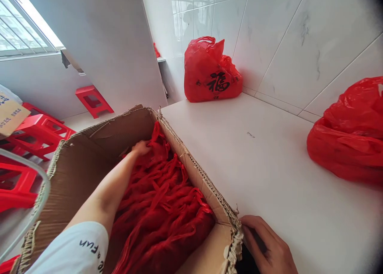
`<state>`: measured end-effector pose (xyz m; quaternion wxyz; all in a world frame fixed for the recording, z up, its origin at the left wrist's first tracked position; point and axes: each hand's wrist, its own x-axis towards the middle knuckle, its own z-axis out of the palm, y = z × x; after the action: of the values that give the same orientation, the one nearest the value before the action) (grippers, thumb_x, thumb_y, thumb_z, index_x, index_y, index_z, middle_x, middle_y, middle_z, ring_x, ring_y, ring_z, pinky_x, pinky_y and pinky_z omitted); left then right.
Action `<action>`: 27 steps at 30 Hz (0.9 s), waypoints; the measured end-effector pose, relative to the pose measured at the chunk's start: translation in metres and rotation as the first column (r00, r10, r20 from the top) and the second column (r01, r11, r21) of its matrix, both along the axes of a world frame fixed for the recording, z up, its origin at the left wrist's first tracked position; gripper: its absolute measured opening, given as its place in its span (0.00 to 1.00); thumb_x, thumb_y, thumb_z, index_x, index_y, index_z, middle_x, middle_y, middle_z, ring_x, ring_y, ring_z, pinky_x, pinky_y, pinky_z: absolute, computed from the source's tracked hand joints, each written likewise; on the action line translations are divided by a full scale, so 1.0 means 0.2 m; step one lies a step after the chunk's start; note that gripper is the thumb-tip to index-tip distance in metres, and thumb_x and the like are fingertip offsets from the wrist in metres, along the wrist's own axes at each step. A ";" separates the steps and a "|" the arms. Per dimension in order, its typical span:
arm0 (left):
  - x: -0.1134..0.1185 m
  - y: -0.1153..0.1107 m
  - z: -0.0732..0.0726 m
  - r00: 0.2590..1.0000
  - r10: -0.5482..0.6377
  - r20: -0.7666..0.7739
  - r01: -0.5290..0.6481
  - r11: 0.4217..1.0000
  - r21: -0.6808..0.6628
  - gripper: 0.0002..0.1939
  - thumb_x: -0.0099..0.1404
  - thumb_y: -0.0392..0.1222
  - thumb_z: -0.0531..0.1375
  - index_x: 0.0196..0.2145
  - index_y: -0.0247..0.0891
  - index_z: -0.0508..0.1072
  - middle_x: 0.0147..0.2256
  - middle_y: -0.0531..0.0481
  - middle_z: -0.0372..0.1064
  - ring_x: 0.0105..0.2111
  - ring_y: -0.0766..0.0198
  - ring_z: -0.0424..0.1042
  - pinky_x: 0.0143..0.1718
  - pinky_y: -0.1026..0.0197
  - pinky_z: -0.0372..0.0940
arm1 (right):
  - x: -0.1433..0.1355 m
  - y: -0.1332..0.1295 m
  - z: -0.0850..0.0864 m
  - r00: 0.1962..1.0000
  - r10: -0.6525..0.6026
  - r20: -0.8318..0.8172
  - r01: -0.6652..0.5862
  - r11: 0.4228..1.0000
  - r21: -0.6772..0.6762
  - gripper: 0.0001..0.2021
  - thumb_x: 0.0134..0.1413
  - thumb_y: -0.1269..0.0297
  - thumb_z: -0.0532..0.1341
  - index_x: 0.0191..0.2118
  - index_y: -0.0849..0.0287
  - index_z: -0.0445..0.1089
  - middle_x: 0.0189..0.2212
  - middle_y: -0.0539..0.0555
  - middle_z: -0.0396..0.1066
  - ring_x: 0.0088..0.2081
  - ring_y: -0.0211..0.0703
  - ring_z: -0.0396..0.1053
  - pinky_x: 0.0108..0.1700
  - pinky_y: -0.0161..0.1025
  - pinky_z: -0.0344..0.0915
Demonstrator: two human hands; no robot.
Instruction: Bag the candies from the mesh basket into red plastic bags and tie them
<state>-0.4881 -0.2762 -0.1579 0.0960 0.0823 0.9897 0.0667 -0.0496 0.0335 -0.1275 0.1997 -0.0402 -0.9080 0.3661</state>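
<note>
A large cardboard box (206, 180) stands against the white table, with many red plastic bags (158, 206) packed inside. Deep in the box, my left hand (141, 147) reaches to the far end of the bags, its fingers closed on a red bag there. My right hand (267, 244) is at the box's near right corner, fingers curled by the torn cardboard edge; its fingertips are partly hidden behind that edge.
On the white table (239, 146) stand a full red bag with black characters (214, 72) near the tiled wall and another full red bag (350, 134) at the right. Red stools (94, 101) are on the floor at the left, near a curved pale bar (44, 190).
</note>
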 end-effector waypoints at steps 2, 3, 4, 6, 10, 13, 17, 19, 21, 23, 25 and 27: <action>-0.04 -0.02 -0.02 0.992 0.050 -0.120 -0.052 0.999 -0.011 0.19 0.66 0.45 0.58 0.53 0.37 0.67 0.53 0.43 0.64 0.50 0.53 0.67 0.48 0.47 0.65 | 0.00 0.00 0.00 1.000 0.001 0.023 -0.001 1.000 0.003 0.06 0.62 0.65 0.55 0.42 0.54 0.68 0.38 0.53 0.73 0.36 0.39 0.73 0.38 0.30 0.71; -0.05 -0.02 -0.03 0.980 0.077 -0.183 -0.081 0.997 -0.014 0.19 0.66 0.45 0.58 0.53 0.37 0.67 0.53 0.43 0.64 0.49 0.54 0.68 0.48 0.47 0.65 | 0.00 0.00 0.00 0.999 0.001 0.038 -0.001 1.000 0.003 0.06 0.62 0.65 0.55 0.42 0.54 0.68 0.38 0.53 0.73 0.37 0.38 0.73 0.39 0.30 0.71; -0.06 -0.03 -0.04 0.969 0.090 -0.229 -0.097 0.995 -0.017 0.19 0.67 0.45 0.57 0.54 0.37 0.66 0.53 0.42 0.64 0.49 0.54 0.68 0.48 0.46 0.66 | 0.00 0.00 0.00 0.999 0.001 0.049 -0.001 1.000 0.001 0.06 0.62 0.65 0.55 0.42 0.54 0.68 0.39 0.53 0.73 0.37 0.38 0.73 0.39 0.30 0.71; -0.08 -0.04 -0.07 0.958 0.088 -0.274 -0.098 0.995 -0.025 0.19 0.67 0.44 0.57 0.54 0.36 0.66 0.53 0.42 0.64 0.49 0.55 0.68 0.48 0.46 0.66 | 0.00 0.00 0.00 0.999 -0.002 0.047 0.002 1.000 -0.003 0.06 0.62 0.65 0.55 0.43 0.54 0.68 0.39 0.53 0.73 0.37 0.38 0.73 0.40 0.29 0.70; -0.09 -0.04 -0.10 0.960 0.040 -0.278 -0.054 0.998 -0.043 0.18 0.67 0.44 0.58 0.53 0.36 0.67 0.51 0.42 0.66 0.47 0.56 0.69 0.46 0.48 0.67 | 0.00 0.00 0.00 1.000 -0.003 0.030 0.003 1.000 -0.016 0.06 0.62 0.65 0.55 0.42 0.54 0.68 0.38 0.53 0.73 0.37 0.38 0.73 0.40 0.29 0.70; -0.08 -0.02 -0.09 0.952 0.010 -0.305 -0.025 0.999 -0.046 0.19 0.67 0.44 0.57 0.54 0.37 0.66 0.54 0.42 0.64 0.49 0.54 0.68 0.48 0.46 0.65 | 0.00 -0.01 0.01 0.999 0.000 0.038 0.001 1.000 -0.024 0.07 0.62 0.65 0.54 0.42 0.54 0.68 0.38 0.53 0.73 0.37 0.38 0.73 0.39 0.30 0.70; -0.08 -0.01 -0.08 0.951 -0.002 -0.309 -0.012 0.999 -0.045 0.20 0.67 0.44 0.57 0.55 0.38 0.65 0.55 0.42 0.62 0.52 0.52 0.65 0.52 0.42 0.61 | 0.00 -0.01 0.02 1.000 -0.001 0.026 0.002 1.000 -0.019 0.06 0.62 0.66 0.54 0.42 0.54 0.68 0.37 0.54 0.73 0.37 0.39 0.73 0.39 0.30 0.71; -0.06 0.01 -0.08 0.956 0.017 -0.294 -0.027 0.999 -0.030 0.19 0.66 0.42 0.57 0.54 0.38 0.66 0.55 0.42 0.62 0.53 0.50 0.64 0.52 0.42 0.60 | 0.00 -0.01 0.01 1.000 -0.002 0.021 0.002 1.000 -0.020 0.06 0.62 0.66 0.54 0.42 0.54 0.68 0.37 0.54 0.73 0.37 0.39 0.73 0.38 0.30 0.71; -0.01 0.03 -0.08 0.953 0.064 -0.298 -0.068 0.998 -0.001 0.21 0.65 0.38 0.57 0.55 0.37 0.65 0.57 0.37 0.60 0.55 0.45 0.61 0.52 0.41 0.59 | 0.00 -0.01 0.01 1.000 0.000 0.020 0.001 1.000 -0.026 0.06 0.62 0.66 0.55 0.42 0.54 0.68 0.38 0.54 0.73 0.37 0.39 0.73 0.39 0.31 0.71; 0.06 0.06 -0.08 0.937 0.126 -0.327 -0.120 0.992 0.037 0.24 0.64 0.36 0.55 0.58 0.34 0.61 0.60 0.31 0.53 0.58 0.40 0.56 0.53 0.39 0.56 | 0.00 -0.01 0.00 1.000 0.001 0.017 0.000 0.999 -0.032 0.06 0.62 0.65 0.55 0.42 0.54 0.68 0.38 0.53 0.73 0.37 0.39 0.73 0.39 0.31 0.71; 0.16 0.10 -0.11 0.925 0.150 -0.348 -0.133 0.989 0.072 0.26 0.65 0.37 0.52 0.60 0.31 0.57 0.63 0.28 0.47 0.61 0.39 0.51 0.56 0.39 0.51 | 0.00 0.00 0.00 1.000 0.002 0.019 -0.001 0.999 -0.033 0.06 0.62 0.65 0.55 0.42 0.54 0.68 0.38 0.54 0.73 0.37 0.39 0.73 0.38 0.30 0.71; 0.26 0.14 -0.17 0.945 0.111 -0.309 -0.086 0.992 0.093 0.23 0.66 0.39 0.52 0.58 0.35 0.60 0.61 0.33 0.52 0.61 0.43 0.52 0.57 0.42 0.52 | -0.01 0.00 0.00 1.000 0.003 0.026 -0.002 1.000 -0.030 0.06 0.62 0.65 0.55 0.42 0.54 0.68 0.38 0.54 0.73 0.37 0.39 0.73 0.38 0.30 0.71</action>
<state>-0.4367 -0.2474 -0.1914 -0.0691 0.0460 0.9919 0.0961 -0.0507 0.0331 -0.1282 0.1867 -0.0467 -0.9051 0.3792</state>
